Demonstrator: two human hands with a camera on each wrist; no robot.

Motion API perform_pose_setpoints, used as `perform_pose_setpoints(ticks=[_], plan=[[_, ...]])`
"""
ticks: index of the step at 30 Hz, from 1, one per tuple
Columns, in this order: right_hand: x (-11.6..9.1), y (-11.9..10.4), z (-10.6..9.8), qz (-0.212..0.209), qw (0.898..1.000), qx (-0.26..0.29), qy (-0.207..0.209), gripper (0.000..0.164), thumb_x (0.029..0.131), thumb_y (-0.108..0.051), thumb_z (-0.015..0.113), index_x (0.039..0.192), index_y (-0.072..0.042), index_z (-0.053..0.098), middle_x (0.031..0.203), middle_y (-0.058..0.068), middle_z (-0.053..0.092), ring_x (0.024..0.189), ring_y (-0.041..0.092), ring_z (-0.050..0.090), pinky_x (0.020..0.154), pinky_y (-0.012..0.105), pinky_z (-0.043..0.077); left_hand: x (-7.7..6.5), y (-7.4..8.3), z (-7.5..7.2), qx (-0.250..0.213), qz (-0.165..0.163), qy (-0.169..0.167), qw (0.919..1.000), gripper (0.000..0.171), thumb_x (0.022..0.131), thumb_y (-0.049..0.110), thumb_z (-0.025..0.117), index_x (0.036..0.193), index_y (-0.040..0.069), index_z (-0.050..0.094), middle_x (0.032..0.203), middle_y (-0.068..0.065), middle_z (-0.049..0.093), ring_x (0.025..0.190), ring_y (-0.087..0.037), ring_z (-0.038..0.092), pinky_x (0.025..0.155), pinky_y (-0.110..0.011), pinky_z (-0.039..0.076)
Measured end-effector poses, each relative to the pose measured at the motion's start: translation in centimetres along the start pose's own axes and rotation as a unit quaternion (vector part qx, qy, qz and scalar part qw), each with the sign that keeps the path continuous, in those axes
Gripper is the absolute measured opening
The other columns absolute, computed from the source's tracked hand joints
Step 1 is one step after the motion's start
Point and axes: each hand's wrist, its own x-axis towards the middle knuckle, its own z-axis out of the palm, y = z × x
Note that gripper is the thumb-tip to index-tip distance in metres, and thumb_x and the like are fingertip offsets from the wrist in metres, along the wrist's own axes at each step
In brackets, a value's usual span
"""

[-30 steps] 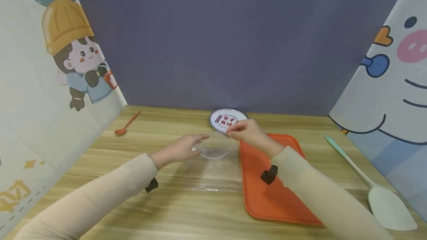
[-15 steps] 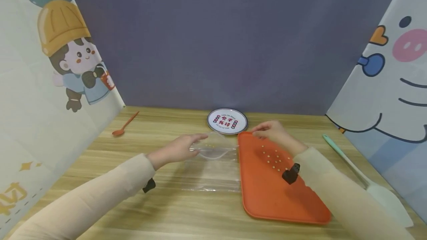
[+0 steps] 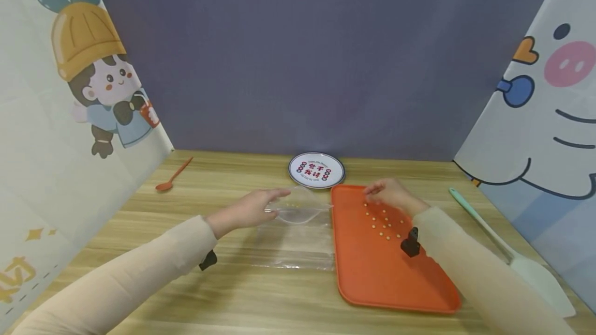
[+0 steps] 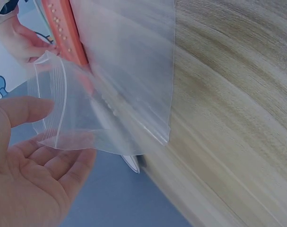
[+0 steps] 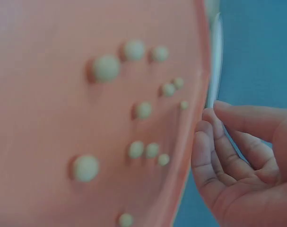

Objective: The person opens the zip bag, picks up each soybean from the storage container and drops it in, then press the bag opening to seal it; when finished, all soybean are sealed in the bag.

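My left hand [image 3: 249, 208] holds a clear zip bag [image 4: 110, 90] at its mouth, thumb on one side and fingers round the other. The mouth gapes, and the rest of the bag lies toward me on the table. A few yellow soybeans show through the plastic in the head view. Above the far end of an orange tray [image 3: 372, 273] is my right hand [image 3: 393, 195], fingers loosely bent and thumb close to the forefinger. Nothing shows between them. Several pale soybeans [image 5: 106, 68] lie scattered on the tray beside that hand.
A white plate [image 3: 316, 170] with red lettering lies at the back, behind the bag. A brown spoon [image 3: 167, 185] rests at the far left. On the right is a spatula [image 3: 535, 275] with a pale green handle. Printed cloth walls surround the wooden table.
My right hand has moved from the bag's mouth rightward to the tray and come lower there, uncovering the soybeans. My left hand stays at the bag.
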Motion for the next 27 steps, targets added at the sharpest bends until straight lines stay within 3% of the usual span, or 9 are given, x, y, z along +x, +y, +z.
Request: perform_pose_setpoints(ticks=[7,11,19,27], plan=[[0.5,1.4,0.0,0.008,0.999,-0.01,-0.037,0.031,0.088,-0.002,0.065,0.117,0.007,0.063,0.112,0.02,0.069,0.085,0.015,0.064,0.069,0.03,0.055,0.1,0.0,0.1,0.0,0.002,0.0,1.0,0.061,0.09,0.006,0.063,0.146,0.004,0.04,0.145,-0.015,0.048,0.125,-0.035,0.055,0.11,-0.048,0.042],[0.8,1.7,0.3,0.014,0.999,-0.019,-0.035,0.027,0.086,-0.003,0.069,0.112,0.006,0.067,0.108,0.017,0.071,0.081,0.011,0.063,0.065,0.027,0.052,0.0,0.1,0.0,0.004,0.008,0.002,1.0,0.06,0.089,0.005,0.063,0.145,0.003,0.041,0.144,-0.016,0.049,0.124,-0.036,0.055,0.11,-0.049,0.042],[0.8,1.6,0.4,0.008,0.999,-0.047,-0.022,0.021,0.086,-0.01,0.072,0.104,0.002,0.072,0.104,0.013,0.072,0.083,0.014,0.062,0.067,0.028,0.052,-0.1,0.1,0.1,0.009,0.004,0.005,0.9999,0.06,0.089,0.005,0.063,0.145,0.003,0.041,0.144,-0.016,0.05,0.124,-0.035,0.055,0.11,-0.049,0.042],[0.6,1.8,0.1,0.004,0.999,-0.034,0.001,0.026,0.091,-0.013,0.066,0.111,0.003,0.07,0.108,0.015,0.071,0.09,0.021,0.064,0.071,0.031,0.054,0.1,-0.1,0.2,0.004,0.0,-0.001,1.0,0.061,0.089,0.006,0.063,0.145,0.004,0.041,0.145,-0.015,0.049,0.124,-0.035,0.055,0.109,-0.048,0.043]])
